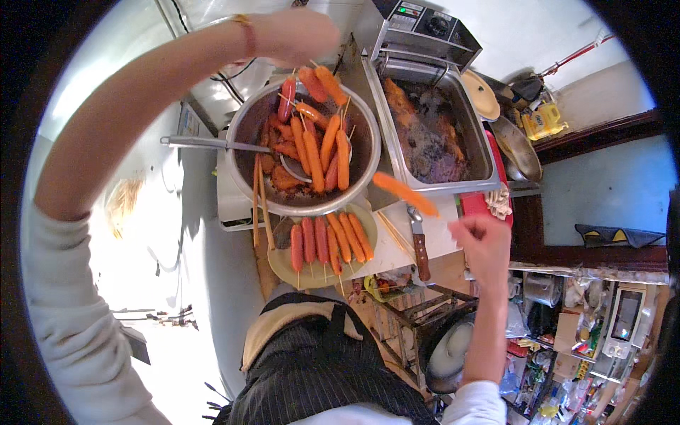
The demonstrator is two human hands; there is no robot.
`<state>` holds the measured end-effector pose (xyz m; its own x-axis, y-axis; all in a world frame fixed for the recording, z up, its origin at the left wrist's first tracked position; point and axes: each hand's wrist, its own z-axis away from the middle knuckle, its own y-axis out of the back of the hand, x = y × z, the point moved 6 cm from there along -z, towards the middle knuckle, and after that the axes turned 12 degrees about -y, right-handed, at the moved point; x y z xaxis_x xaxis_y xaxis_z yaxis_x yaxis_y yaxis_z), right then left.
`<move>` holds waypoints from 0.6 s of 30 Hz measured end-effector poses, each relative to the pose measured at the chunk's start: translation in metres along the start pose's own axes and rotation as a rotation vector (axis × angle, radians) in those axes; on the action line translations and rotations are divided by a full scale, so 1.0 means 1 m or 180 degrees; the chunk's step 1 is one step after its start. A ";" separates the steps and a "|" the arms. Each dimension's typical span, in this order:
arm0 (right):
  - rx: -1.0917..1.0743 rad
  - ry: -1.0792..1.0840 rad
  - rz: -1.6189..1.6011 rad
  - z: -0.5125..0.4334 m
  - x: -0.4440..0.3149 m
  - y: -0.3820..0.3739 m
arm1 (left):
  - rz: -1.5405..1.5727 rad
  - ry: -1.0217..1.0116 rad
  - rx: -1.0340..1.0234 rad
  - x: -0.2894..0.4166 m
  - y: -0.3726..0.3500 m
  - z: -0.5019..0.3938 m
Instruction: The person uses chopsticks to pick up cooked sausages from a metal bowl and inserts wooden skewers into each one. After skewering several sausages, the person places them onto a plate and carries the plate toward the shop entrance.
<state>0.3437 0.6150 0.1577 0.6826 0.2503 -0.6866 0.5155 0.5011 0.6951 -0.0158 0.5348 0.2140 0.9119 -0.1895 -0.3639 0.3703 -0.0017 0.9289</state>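
My left hand, blurred, is shut on the sticks of several skewered sausages above a large steel bowl. Inside the bowl lie more skewered sausages, some in a ladle or strainer with a long metal handle, and dark fried pieces. On the right, my right hand has its fingers closed beside one orange sausage, apparently held by its stick, which is blurred. A plate below the bowl bears a row of skewered sausages. Wooden chopsticks lean on the bowl.
A deep fryer with dark oil and frying food stands right of the bowl. A wooden-handled knife and thin sticks lie near its front. Below are a metal rack and a wok. A red tray holds a crumpled cloth.
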 end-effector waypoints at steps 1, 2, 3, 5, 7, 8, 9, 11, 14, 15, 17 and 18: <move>-0.0119 -0.0466 -0.0400 0.018 0.030 0.001 | -0.0037 0.0028 0.0128 0.004 0.016 0.009; -0.0204 -0.0670 -0.0934 0.036 0.053 -0.009 | -0.0008 -0.0202 -0.0337 0.015 0.037 0.026; -0.0334 -0.0854 -0.1471 0.051 0.072 -0.030 | 0.0022 -0.0394 -0.0838 0.033 0.054 0.052; -0.0498 -0.1452 -0.2149 0.074 0.119 -0.070 | 0.1329 0.0566 0.0430 0.054 0.077 0.092; -0.0609 -0.1822 -0.2861 0.085 0.138 -0.108 | 0.2634 0.1600 0.0234 0.098 0.079 0.134; -0.0629 -0.1958 -0.2939 0.088 0.143 -0.123 | 0.3391 0.1709 0.0566 0.128 0.076 0.151; -0.0680 -0.2085 -0.3022 0.087 0.145 -0.138 | 0.4122 0.1832 0.0909 0.160 0.071 0.165; -0.0828 -0.2146 -0.3250 0.087 0.154 -0.160 | 0.5200 0.2131 0.0758 0.225 0.051 0.183; -0.1050 -0.2085 -0.3670 0.089 0.156 -0.182 | 0.5756 0.2653 0.0716 0.305 0.012 0.192; -0.1090 -0.2201 -0.3652 0.091 0.156 -0.186 | 0.5966 0.2977 0.0719 0.325 0.001 0.191; -0.1147 -0.2438 -0.3603 0.097 0.158 -0.191 | 0.5885 0.3259 0.1031 0.352 -0.026 0.185; -0.1183 -0.2451 -0.3598 0.099 0.159 -0.194 | 0.5798 0.3473 0.1181 0.363 -0.041 0.184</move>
<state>0.4034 0.4759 -0.0650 0.1701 -0.8731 -0.4569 0.8839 0.3402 -0.3210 0.2680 0.2852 0.0563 -0.1156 0.2873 0.9508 -0.7191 -0.6845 0.1194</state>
